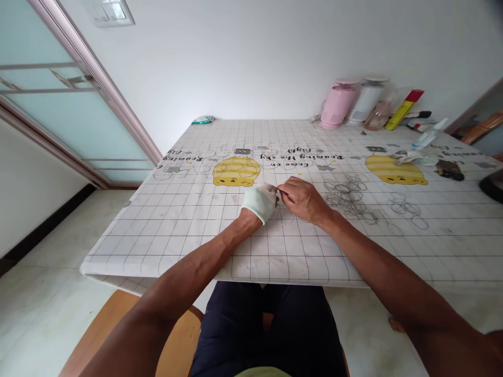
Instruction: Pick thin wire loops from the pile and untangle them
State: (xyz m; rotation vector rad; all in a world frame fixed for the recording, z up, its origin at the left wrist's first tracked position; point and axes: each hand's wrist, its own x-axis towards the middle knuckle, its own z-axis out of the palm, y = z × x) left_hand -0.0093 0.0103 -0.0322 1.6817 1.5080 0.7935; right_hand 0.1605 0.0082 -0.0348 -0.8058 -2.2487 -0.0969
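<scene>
My left hand (261,201), in a pale glove with a light green cuff, is closed over the table near its front middle. Right beside it, my bare right hand (302,198) is closed in a pinch, its fingertips meeting the gloved fingers. Something small and dark shows between the two hands, too small to name. Just right of my right hand lies a tangled pile of thin dark wire-like loops (346,196), with a smaller bunch of loops (406,204) beyond it. More thin rings (230,170) are spread over the printed yellow bear at left.
A checked cloth (157,246) covers the table. Along the wall stand a pink cylinder (338,104), a white cylinder (366,102) and a yellow-red box (404,110). Another glove (416,156), a clear bottle (430,133) and a dark piece (450,170) lie at right. A green packet (202,120) sits far left.
</scene>
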